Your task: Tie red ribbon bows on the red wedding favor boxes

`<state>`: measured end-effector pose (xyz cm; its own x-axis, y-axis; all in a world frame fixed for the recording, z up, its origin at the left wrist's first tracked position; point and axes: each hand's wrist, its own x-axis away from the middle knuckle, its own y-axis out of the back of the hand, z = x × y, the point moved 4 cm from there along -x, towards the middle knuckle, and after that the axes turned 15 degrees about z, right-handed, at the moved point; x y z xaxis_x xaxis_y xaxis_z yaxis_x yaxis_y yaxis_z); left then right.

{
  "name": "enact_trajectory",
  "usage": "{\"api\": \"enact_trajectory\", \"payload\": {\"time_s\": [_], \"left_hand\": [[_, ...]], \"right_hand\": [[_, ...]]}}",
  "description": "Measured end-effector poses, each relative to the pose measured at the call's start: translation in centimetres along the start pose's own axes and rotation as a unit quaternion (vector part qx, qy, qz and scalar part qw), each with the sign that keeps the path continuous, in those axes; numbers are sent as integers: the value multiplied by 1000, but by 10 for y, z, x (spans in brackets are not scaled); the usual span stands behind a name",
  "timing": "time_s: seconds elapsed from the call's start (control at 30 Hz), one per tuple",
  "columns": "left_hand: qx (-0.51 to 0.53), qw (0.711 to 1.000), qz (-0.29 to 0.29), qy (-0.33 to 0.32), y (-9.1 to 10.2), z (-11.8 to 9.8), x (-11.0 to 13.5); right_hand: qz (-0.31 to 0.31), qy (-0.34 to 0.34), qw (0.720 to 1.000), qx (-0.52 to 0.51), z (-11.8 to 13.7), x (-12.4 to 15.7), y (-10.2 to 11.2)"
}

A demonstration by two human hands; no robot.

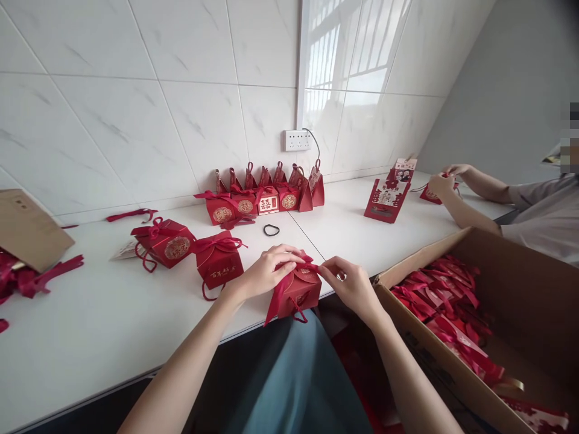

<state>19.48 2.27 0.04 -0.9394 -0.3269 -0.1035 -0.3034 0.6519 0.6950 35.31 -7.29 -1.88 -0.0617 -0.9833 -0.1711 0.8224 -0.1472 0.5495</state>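
A small red gift box (pixel 310 296) with a twisted cord handle sits at the table's front edge, just in front of me. Across its top runs a red satin ribbon (pixel 277 299), one loose end hanging down the left side. My left hand (pixel 270 270) is closed on the ribbon at the top of the box, its fingers together. On the right, my right hand (pixel 351 284) pinches the ribbon between thumb and forefinger. Left of my hands stand a red box with a bow (pixel 220 265) and another ribboned box (pixel 169 244) with a gold emblem.
Red boxes (pixel 244 205) and triangular packets line the wall. A black elastic band (pixel 271 229) lies before them. At right, a cardboard carton (pixel 456 374) holds many ribboned boxes. A co-worker's hands (pixel 446 181) handle another box. Loose ribbons (pixel 54 274) and a paper bag (pixel 34 226) lie left.
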Motion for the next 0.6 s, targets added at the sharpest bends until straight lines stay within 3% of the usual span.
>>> {"api": "enact_trajectory", "payload": {"time_s": [0.1, 0.27, 0.43, 0.6], "left_hand": [[16, 1000, 0, 5, -1, 3, 0], [23, 1000, 4, 3, -3, 7, -1], [18, 1000, 9, 17, -4, 9, -2], [26, 999, -17, -11, -2, 7, 0]], "right_hand": [[87, -71, 988, -103, 0, -4, -3], [165, -79, 937, -297, -2, -1, -11], [178, -112, 947, -244, -17, 14, -19], [221, -142, 948, -182, -35, 29, -3]]}}
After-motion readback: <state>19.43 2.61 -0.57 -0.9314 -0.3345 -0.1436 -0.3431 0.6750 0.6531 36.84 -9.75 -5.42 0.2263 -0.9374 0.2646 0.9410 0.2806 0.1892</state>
